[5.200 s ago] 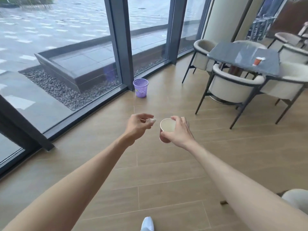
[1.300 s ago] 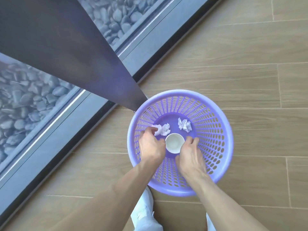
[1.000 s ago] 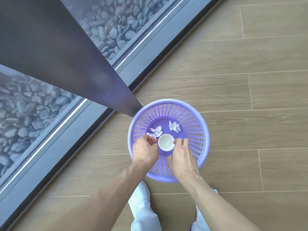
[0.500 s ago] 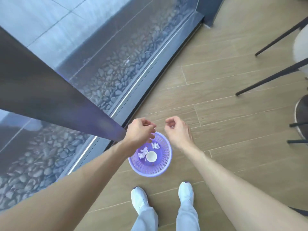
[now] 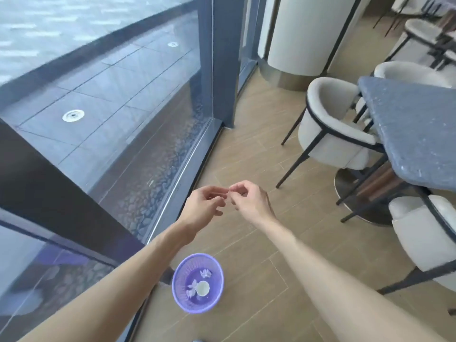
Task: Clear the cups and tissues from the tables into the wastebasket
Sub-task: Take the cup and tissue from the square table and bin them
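Observation:
The purple wastebasket [image 5: 177, 292] stands on the wood floor by the glass wall, low in the view. Inside it sits a paper cup [image 5: 202, 288], upright with its white inside showing, and two crumpled tissues [image 5: 206, 273] [image 5: 191, 286]. My left hand [image 5: 203, 208] and my right hand [image 5: 249, 201] are raised well above and beyond the basket, fingertips nearly touching each other. Both hold nothing, with the fingers loosely curled.
A dark stone table [image 5: 414, 134] stands at the right, ringed by white armchairs [image 5: 335, 129] [image 5: 429, 238] with thin black legs. A glass wall with dark frames [image 5: 217, 60] runs along the left. A white round column [image 5: 306, 33] is at the back.
My hands let go of the cup and tissue inside the basket and rose out empty. The view lifted from straight down toward the table and chairs.

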